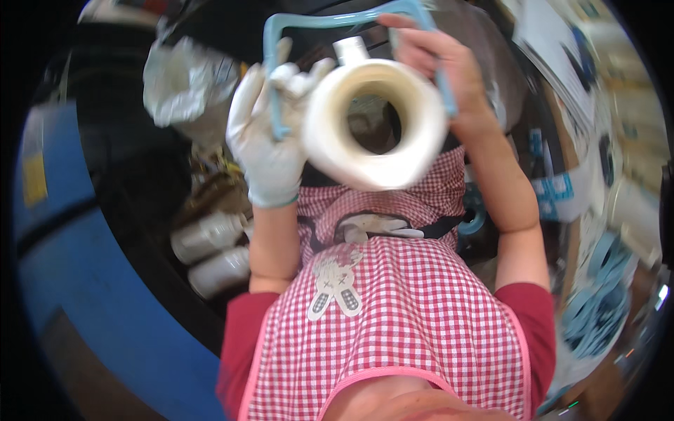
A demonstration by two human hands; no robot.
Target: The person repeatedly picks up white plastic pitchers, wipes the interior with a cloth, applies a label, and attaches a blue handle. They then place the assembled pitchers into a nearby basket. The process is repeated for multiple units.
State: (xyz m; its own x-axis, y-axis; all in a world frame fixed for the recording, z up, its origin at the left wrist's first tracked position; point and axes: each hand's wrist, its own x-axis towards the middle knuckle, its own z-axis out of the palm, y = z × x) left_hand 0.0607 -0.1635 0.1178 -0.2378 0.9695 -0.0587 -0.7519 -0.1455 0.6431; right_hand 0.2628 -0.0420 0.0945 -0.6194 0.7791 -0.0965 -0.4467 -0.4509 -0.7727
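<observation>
Left hand [270, 161], in a white glove, stands raised with palm toward the camera and fingers loosely bent, half open, beside a light blue, squared-off plastic handle [330, 21] and a white, hollow, ring-mouthed plastic piece [324, 130]. One arm of the handle crosses in front of the gloved palm. From my remote post, motion blur makes the contact hard to read, and I cannot tell whether those gloved fingers have a firm hold on anything. Opposite, I see the bare right hand [462, 74] closed around the handle's far corner, one finger stretched along the upper bar. Between the two hands, the white piece turns its round opening toward my camera, a short square stub rising from its upper edge; the handle's bar arches above it.

Below, I have the wearer's red-and-white checked apron [414, 302], edged in pink and bearing a pale rabbit-shaped patch [335, 291], over dark red short sleeves [531, 316]. To the left, my view takes in a crumpled, translucent plastic bag [184, 81], two whitish cylindrical containers [210, 237] lying side by side, and a broad blue panel [119, 302] marked with a yellow patch [34, 180]. At right, I find a heap of pale blue plastic pieces [597, 323] and, higher up, white paper sheets [556, 56].
</observation>
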